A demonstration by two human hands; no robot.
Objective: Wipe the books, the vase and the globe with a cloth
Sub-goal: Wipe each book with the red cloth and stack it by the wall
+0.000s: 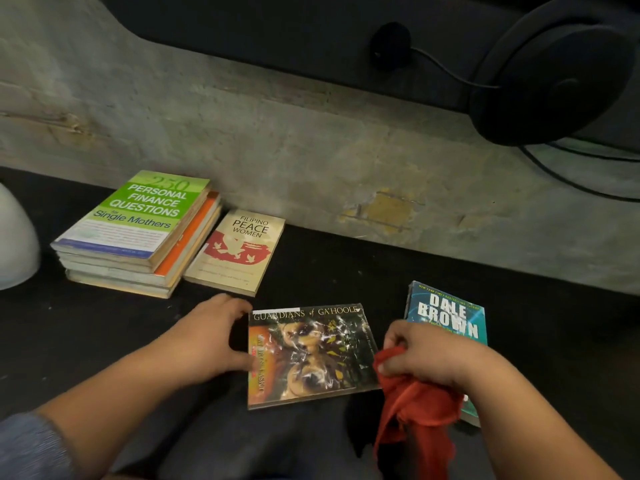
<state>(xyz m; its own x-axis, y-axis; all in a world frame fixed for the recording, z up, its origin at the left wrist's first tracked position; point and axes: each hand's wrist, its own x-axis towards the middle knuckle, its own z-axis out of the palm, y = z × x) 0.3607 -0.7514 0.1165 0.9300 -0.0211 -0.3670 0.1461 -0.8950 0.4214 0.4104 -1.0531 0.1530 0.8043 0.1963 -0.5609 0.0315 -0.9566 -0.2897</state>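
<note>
The red cloth [415, 407] is bunched in the right hand [426, 355], whose fingers are curled tight round it; the loose end hangs down below the fist towards the near edge of the counter [346, 271]. That hand sits over the lower part of a teal Dale Brown paperback [446, 313], which lies flat on the right.

Just left of the cloth lies the Guardians of Ga'Hoole book [311, 351], face up, its glossy cover creased and catching the light. The left hand [207, 337] grasps its left edge, fingertips at the top left corner and thumb on the cover lower down, though the hand is somewhat blurred.

Further back, near the wall [311, 150], a cream book titled Filipino Peace Women [239, 251] lies flat. Touching its left side is a stack of books [138, 271], topped by the green 250 Personal Finance Questions for Single Mothers [138, 213].

A white rounded object [15, 237] shows at the far left edge, cut off; what it is cannot be told. Upper right, a dark round object [547, 74] with a thin cable [446, 69] hangs against the rough, stained wall. A blue-grey sleeve [31, 445] covers the left upper arm.
</note>
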